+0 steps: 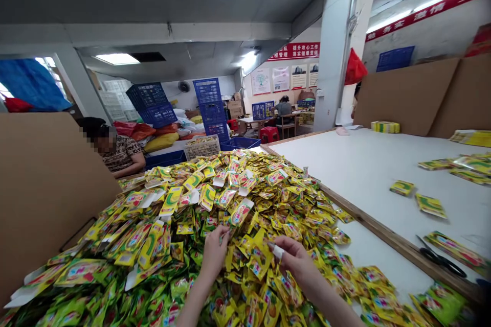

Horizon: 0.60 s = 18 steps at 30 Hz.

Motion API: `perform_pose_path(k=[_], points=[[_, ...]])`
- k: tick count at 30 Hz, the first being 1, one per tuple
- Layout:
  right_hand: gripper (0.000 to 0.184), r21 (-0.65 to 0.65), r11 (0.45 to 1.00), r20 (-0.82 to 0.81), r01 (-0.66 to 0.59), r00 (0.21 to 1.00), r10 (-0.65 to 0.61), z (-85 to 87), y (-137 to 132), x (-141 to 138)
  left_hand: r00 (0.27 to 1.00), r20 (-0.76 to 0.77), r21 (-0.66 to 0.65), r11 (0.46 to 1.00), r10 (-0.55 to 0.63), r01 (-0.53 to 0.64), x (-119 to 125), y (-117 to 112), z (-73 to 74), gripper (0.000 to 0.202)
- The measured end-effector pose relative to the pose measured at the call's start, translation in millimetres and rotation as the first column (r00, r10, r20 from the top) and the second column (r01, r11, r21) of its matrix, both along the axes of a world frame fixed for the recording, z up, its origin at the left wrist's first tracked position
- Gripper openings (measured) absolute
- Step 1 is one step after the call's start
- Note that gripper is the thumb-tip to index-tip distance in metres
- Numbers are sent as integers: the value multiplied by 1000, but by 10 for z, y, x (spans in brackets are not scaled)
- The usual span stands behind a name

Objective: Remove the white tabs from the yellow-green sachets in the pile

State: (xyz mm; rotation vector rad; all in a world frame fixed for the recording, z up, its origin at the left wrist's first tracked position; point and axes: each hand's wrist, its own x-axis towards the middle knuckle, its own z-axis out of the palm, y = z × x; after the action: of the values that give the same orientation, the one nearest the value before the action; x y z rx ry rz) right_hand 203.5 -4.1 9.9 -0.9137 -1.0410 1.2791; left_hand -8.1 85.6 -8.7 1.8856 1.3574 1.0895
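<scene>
Sachet (258,249): yellow, on the near slope of the pile, between the two hands.
Right hand (296,261): thumb and taped forefinger pinch the sachet's right edge.
Left hand (214,254): fingers pressed together, tips on the pile; I cannot tell whether it grips anything.
Pile (215,196): yellow-green sachets heaped on the table (360,163), left and centre.
Scissors (441,260): near right, on the table's wooden strip.
Cardboard (42,184): upright, left.
Person (118,152): seated, far left, behind the cardboard.
</scene>
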Motion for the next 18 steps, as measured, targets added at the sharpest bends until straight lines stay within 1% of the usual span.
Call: perform_pose_path(k=[3,6,8,10,12,13,14,15,16,17,18], points=[[25,81,997,61,-12,998,7,73,-5,-70,991,106,-111,989,-85,97,-16,-173,164,29],[22,151,986,167,-73,985,48,86,51,-205,960,209,-230,945,-186,234,5,-413,355,34],[23,139,985,199,-99,978,70,64,73,-287,934,265,-295,902,-241,316,24,-544,447,36],[24,118,987,199,-111,976,86,53,51,-315,910,301,-327,865,-285,379,40,-630,484,34],[21,122,986,184,-118,978,94,75,-12,-266,908,287,-326,860,-305,391,69,-690,467,29],[21,122,982,183,-144,976,120,96,-51,-214,914,264,-318,867,-308,384,97,-719,448,28],[27,119,975,203,-186,966,159,118,-89,-149,920,229,-302,875,-318,378,138,-750,429,26],[35,111,965,265,-237,943,201,135,-123,-75,922,183,-278,882,-341,381,189,-782,416,23],[39,96,954,358,-285,904,234,143,-151,5,917,128,-249,883,-377,398,249,-809,413,20],[34,74,944,462,-320,850,252,139,-173,85,901,67,-217,875,-428,432,313,-823,422,19],[23,53,941,557,-334,792,250,121,-191,164,879,-9,-192,864,-477,466,374,-815,443,19]])
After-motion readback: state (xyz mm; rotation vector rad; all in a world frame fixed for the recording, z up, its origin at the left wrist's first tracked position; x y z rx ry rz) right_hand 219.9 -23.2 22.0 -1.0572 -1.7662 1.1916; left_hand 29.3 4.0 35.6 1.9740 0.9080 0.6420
